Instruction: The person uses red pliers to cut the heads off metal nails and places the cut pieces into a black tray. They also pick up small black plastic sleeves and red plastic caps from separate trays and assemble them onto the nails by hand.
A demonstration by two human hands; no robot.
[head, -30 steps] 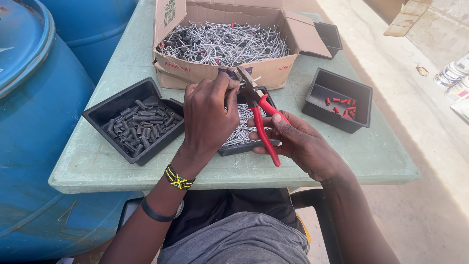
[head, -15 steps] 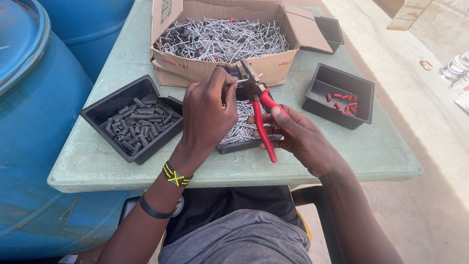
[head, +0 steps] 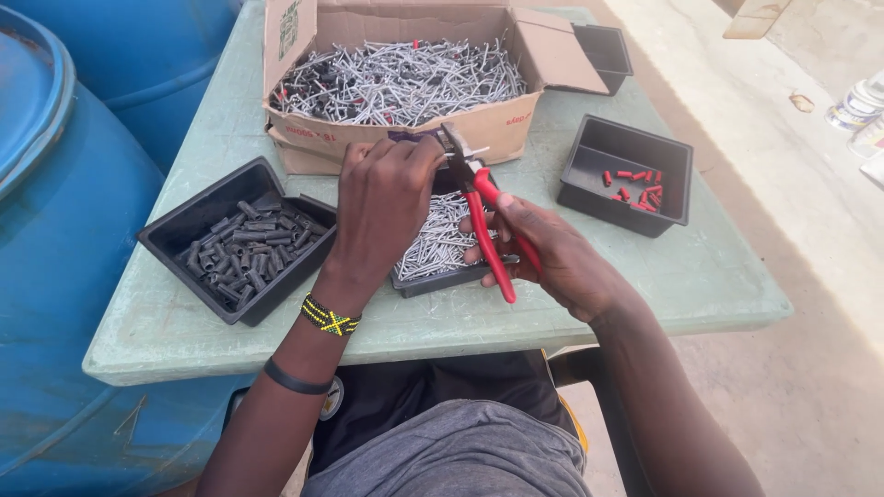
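My right hand (head: 552, 258) grips red-handled pliers (head: 483, 221), jaws pointing up and left. My left hand (head: 382, 202) pinches a thin metal pin (head: 470, 153) at the plier jaws, above a black tray of bare metal pins (head: 442, 241). Behind both hands stands an open cardboard box (head: 405, 138) heaped with grey pins, some with black or red ends. A black tray (head: 198, 225) on the left holds several dark sleeves. A black tray (head: 589, 189) on the right holds several small red caps (head: 635, 184).
Everything sits on a pale green table (head: 645, 276). Large blue barrels (head: 64, 230) press against its left side. An empty black tray (head: 603, 46) stands at the back right. Concrete floor with bottles (head: 856, 106) lies to the right. My lap is below the table's front edge.
The view has shifted slightly. Both hands stay together at the plier jaws, which have moved a little up and to the right; the grip on the pin and pliers is unchanged.
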